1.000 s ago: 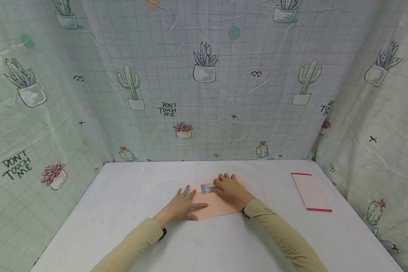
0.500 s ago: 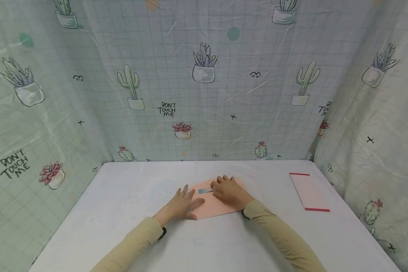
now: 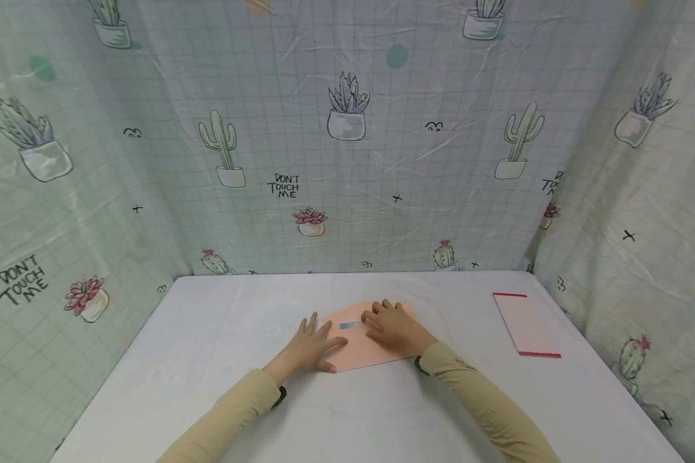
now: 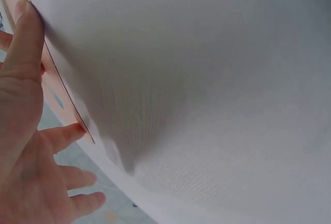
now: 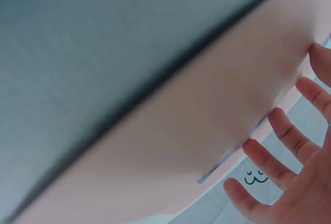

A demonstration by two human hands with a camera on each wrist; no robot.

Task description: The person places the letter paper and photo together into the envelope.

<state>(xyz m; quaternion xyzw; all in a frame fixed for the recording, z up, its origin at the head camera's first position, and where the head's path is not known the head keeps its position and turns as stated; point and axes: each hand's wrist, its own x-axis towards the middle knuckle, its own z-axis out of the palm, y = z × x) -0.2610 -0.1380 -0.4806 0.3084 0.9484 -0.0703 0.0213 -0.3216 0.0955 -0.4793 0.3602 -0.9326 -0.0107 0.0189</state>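
A peach paper envelope (image 3: 359,354), its flap side away from me, lies flat on the white table. Across its upper middle shows a narrow strip of a blue picture card (image 3: 347,326); the rest of the card is hidden. My left hand (image 3: 309,347) rests with spread fingers on the envelope's left side. In the left wrist view, the left thumb and a finger touch the envelope's edge. My right hand (image 3: 395,328) lies over the right part, covering the card's right end. Its extended, spread fingers (image 5: 269,162) touch around the card strip in the right wrist view.
A pale pink rectangle (image 3: 526,325) with red strips along two ends lies on the right of the white table (image 3: 220,334). Grey-green curtains (image 3: 399,154) printed with cacti enclose the back and sides.
The visible part of the picture card has narrowed from a taller rectangle to a thin strip, its far edge moving toward me. The left fingers have drawn back slightly; the right hand stays over the card.
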